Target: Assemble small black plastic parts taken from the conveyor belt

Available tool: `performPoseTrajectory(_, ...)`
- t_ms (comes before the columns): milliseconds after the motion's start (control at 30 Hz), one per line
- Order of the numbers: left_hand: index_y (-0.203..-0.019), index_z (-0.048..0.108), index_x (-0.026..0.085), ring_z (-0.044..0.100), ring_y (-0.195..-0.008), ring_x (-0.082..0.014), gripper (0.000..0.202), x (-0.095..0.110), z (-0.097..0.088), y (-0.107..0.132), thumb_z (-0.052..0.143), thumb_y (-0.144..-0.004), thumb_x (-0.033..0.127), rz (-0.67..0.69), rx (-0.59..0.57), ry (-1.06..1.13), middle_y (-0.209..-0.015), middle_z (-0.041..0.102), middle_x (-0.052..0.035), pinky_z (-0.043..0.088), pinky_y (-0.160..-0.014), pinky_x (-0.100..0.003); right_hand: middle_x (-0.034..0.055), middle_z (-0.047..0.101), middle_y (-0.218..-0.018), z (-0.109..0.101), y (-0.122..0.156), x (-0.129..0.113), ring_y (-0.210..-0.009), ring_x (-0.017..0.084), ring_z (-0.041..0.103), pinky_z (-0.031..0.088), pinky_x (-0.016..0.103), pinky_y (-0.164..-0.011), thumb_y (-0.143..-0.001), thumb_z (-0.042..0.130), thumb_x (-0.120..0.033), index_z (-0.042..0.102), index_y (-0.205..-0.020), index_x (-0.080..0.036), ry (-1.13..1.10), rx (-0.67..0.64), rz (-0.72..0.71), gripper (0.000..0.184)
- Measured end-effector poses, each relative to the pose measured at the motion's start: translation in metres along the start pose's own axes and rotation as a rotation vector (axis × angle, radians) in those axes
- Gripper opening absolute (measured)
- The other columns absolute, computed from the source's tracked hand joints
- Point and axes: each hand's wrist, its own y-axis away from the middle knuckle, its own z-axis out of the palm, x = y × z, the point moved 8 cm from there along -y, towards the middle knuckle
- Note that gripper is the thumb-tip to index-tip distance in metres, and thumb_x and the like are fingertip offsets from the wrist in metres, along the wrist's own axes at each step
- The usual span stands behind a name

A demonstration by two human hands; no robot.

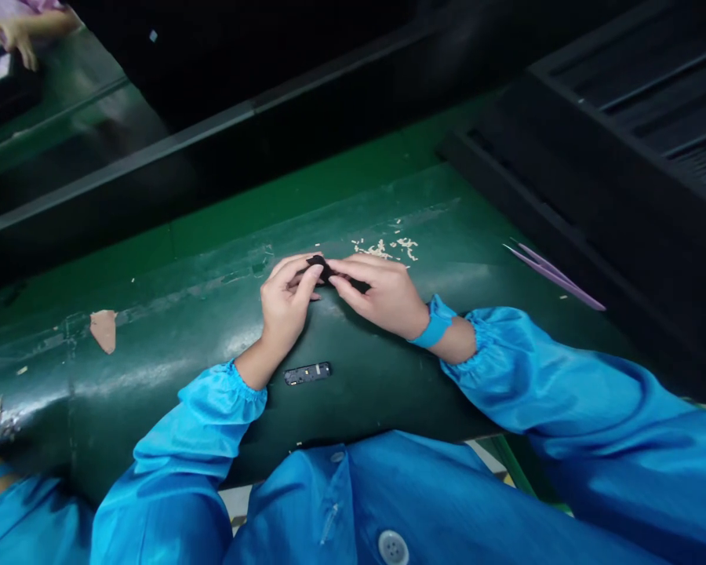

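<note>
Between my two hands is a small black part (319,265), mostly covered by fingers, so its kind does not show. My left hand (288,294) pinches it with the thumb on top. From the other side my right hand (382,290) has its thumb and fingers closed at the part's right edge. Below the hands a narrow dark electronic module (308,373) with small light spots lies flat on the green mat (376,400). Just beyond my right hand are scattered small pale scraps (388,248).
Purple tweezers (556,275) lie at the right, beside a large black tray (594,180). A tan scrap (103,330) sits on the left. A black ledge (212,157) runs along the back. Other people's arms show at upper left (29,31) and lower left (17,510).
</note>
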Motion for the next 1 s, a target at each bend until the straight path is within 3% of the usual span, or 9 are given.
performPoseTrajectory(200, -0.098, 0.075, 0.019, 0.071, -0.077, -0.0113, 0.024, 0.007, -0.004, 0.000, 0.068, -0.094, 0.042, 0.120, 0.019, -0.091, -0.105, 0.070, -0.0057, 0.063, -0.060, -0.020, 0.0054, 0.078, -0.102, -0.003, 0.001, -0.004, -0.090, 0.019, 0.073, 0.061, 0.032, -0.083, -0.097, 0.059, -0.016, 0.076, -0.113, -0.021, -0.034, 0.047, 0.008, 0.024)
performPoseTrajectory(333, -0.120, 0.069, 0.025, 0.069, -0.080, -0.0113, 0.031, 0.002, -0.006, -0.001, 0.072, -0.092, 0.038, 0.110, 0.047, -0.092, -0.102, 0.070, -0.0039, 0.061, -0.063, -0.019, 0.0066, 0.078, -0.098, -0.002, -0.001, -0.001, -0.086, 0.019, 0.072, 0.060, 0.034, -0.081, -0.095, 0.061, -0.018, 0.076, -0.108, -0.020, -0.089, 0.016, 0.061, 0.020)
performPoseTrajectory(433, -0.118, 0.067, 0.025, 0.069, -0.083, -0.0128, 0.031, 0.000, -0.008, -0.004, 0.074, -0.091, 0.038, 0.080, 0.053, -0.027, -0.097, 0.070, -0.0032, 0.059, -0.063, -0.020, 0.0058, 0.077, -0.092, 0.007, -0.002, 0.013, -0.080, 0.018, 0.072, 0.061, 0.033, -0.075, -0.093, 0.066, -0.029, 0.075, -0.104, -0.019, -0.359, -0.074, 0.248, 0.017)
performPoseTrajectory(533, -0.104, 0.066, 0.021, 0.070, -0.079, -0.0134, 0.027, -0.002, -0.006, -0.008, 0.074, -0.090, 0.042, 0.030, 0.015, 0.040, -0.091, 0.070, -0.0029, 0.059, -0.067, -0.023, 0.0063, 0.076, -0.090, 0.023, 0.001, 0.032, -0.082, 0.019, 0.074, 0.061, 0.032, -0.072, -0.090, 0.072, -0.045, 0.070, -0.099, -0.019, -0.755, -0.166, 0.512, 0.028)
performPoseTrajectory(633, -0.103, 0.064, 0.021, 0.070, -0.087, -0.0152, 0.035, -0.004, -0.007, -0.013, 0.074, -0.088, 0.051, 0.025, 0.011, 0.026, -0.096, 0.071, -0.0043, 0.058, -0.076, -0.026, 0.0066, 0.076, -0.088, 0.030, 0.004, 0.039, -0.081, 0.019, 0.073, 0.059, 0.031, -0.068, -0.083, 0.078, -0.054, 0.065, -0.092, -0.018, -0.882, -0.211, 0.634, 0.039)
performPoseTrajectory(700, -0.110, 0.062, 0.023, 0.070, -0.093, -0.0166, 0.040, -0.011, -0.013, -0.018, 0.066, -0.091, 0.059, -0.002, 0.065, 0.034, -0.100, 0.070, -0.0054, 0.057, -0.078, -0.027, 0.0061, 0.075, -0.089, 0.022, 0.005, 0.034, -0.079, 0.018, 0.071, 0.058, 0.031, -0.069, -0.082, 0.080, -0.052, 0.065, -0.089, -0.019, -0.737, -0.172, 0.581, 0.037)
performPoseTrajectory(767, -0.117, 0.061, 0.026, 0.069, -0.093, -0.0167, 0.045, -0.024, -0.021, -0.023, 0.054, -0.096, 0.065, -0.072, 0.141, 0.058, -0.100, 0.069, -0.0057, 0.057, -0.074, -0.026, 0.0056, 0.075, -0.092, 0.014, 0.007, 0.011, -0.082, 0.019, 0.070, 0.057, 0.035, -0.075, -0.085, 0.078, -0.045, 0.067, -0.089, -0.020, -0.488, -0.177, 0.401, 0.028)
performPoseTrajectory(900, -0.115, 0.063, 0.024, 0.067, -0.084, -0.0160, 0.051, -0.043, -0.025, -0.030, 0.041, -0.100, 0.068, -0.150, 0.174, 0.116, -0.092, 0.068, -0.0058, 0.056, -0.066, -0.025, 0.0055, 0.075, -0.094, 0.032, 0.035, -0.066, -0.087, 0.021, 0.067, 0.051, 0.036, -0.079, -0.097, 0.066, -0.030, 0.069, -0.091, -0.021, -0.134, -0.473, -0.121, 0.011)
performPoseTrajectory(1000, -0.105, 0.064, 0.022, 0.066, -0.079, -0.0155, 0.051, -0.042, -0.020, -0.030, 0.040, -0.101, 0.067, -0.135, 0.146, 0.152, -0.088, 0.067, -0.0059, 0.055, -0.062, -0.025, 0.0076, 0.075, -0.096, 0.051, 0.061, -0.095, -0.086, 0.022, 0.064, 0.047, 0.036, -0.073, -0.101, 0.057, -0.023, 0.069, -0.097, -0.019, 0.006, -0.618, -0.337, 0.013)
